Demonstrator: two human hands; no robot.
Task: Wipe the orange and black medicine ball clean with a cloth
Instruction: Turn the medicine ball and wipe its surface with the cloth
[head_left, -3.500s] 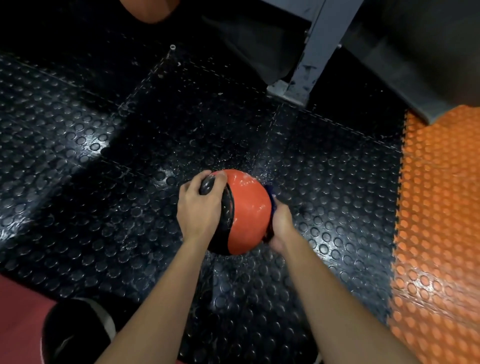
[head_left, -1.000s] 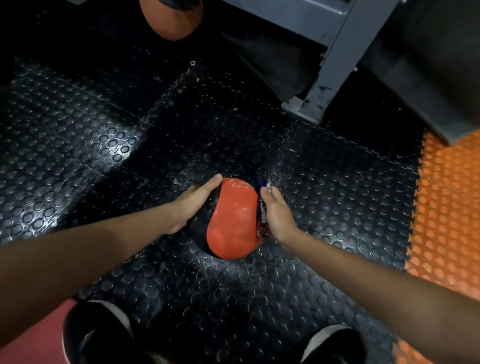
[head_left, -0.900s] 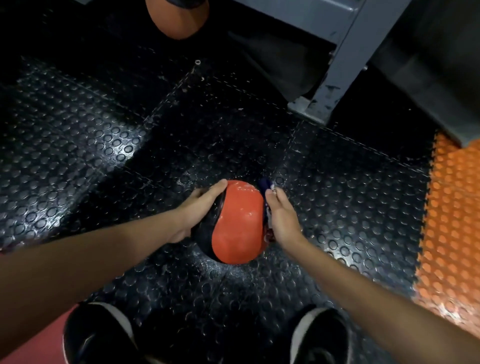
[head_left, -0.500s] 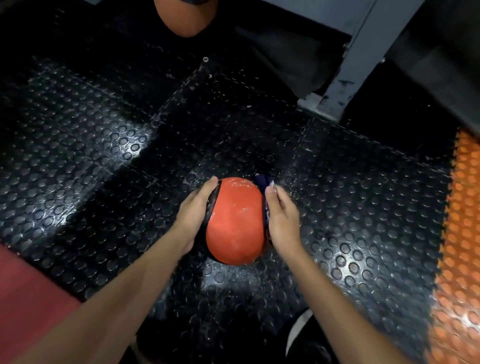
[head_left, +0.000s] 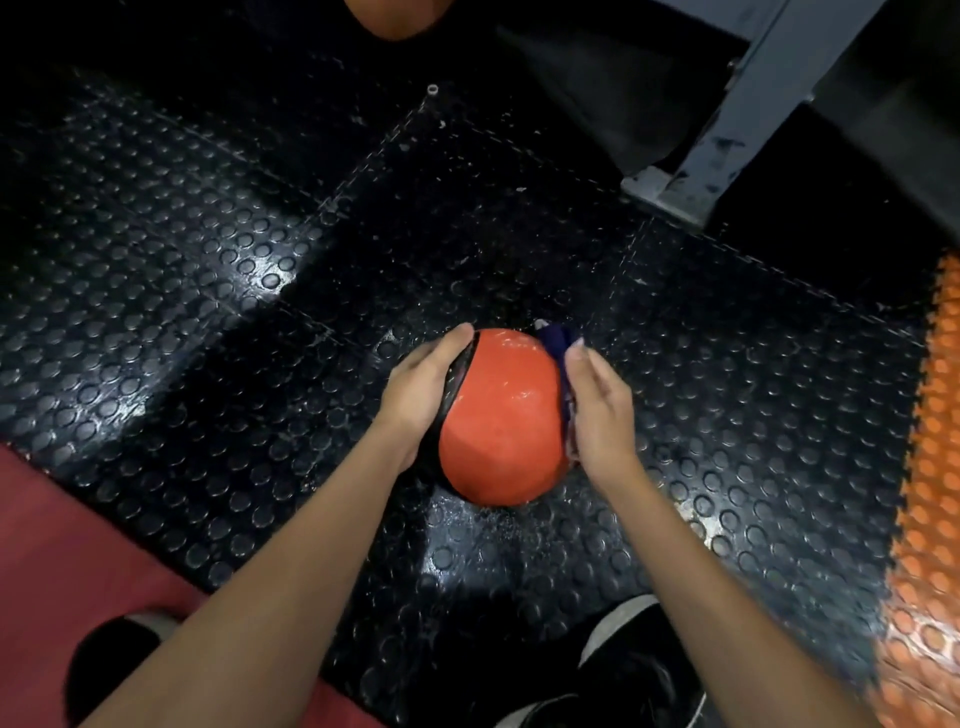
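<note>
The orange and black medicine ball (head_left: 501, 418) sits on the black studded rubber floor mat (head_left: 218, 291) just below the middle of the view, its orange panel turned up toward the camera and a black panel showing along its 9 o'clock side. The left hand (head_left: 418, 397) lies flat against that black side, fingers spread and curved over the ball's surface with the fingertips reaching up toward 11 o'clock, steadying it rather than closing round anything. The right hand (head_left: 597, 410) presses against the ball's 3 o'clock side with its fingers straight and together, pinning a dark blue cloth (head_left: 558, 340) between palm and ball; a fold of the cloth pokes out at about 1 o'clock on the ball, just above the fingertips, and a thin edge of it shows along the inside of the palm. Pale smears mark the orange panel near its top. At 12 o'clock, at the top edge, part of another orange ball (head_left: 395, 18) shows. At 1 to 2 o'clock stands a grey metal frame leg (head_left: 727, 114) with its foot on the floor. An orange studded mat (head_left: 930, 493) runs along the 3 to 4 o'clock edge, a red mat (head_left: 67, 545) lies at 8 o'clock, and a black shoe with a white sole (head_left: 628, 670) shows at 5 o'clock.
</note>
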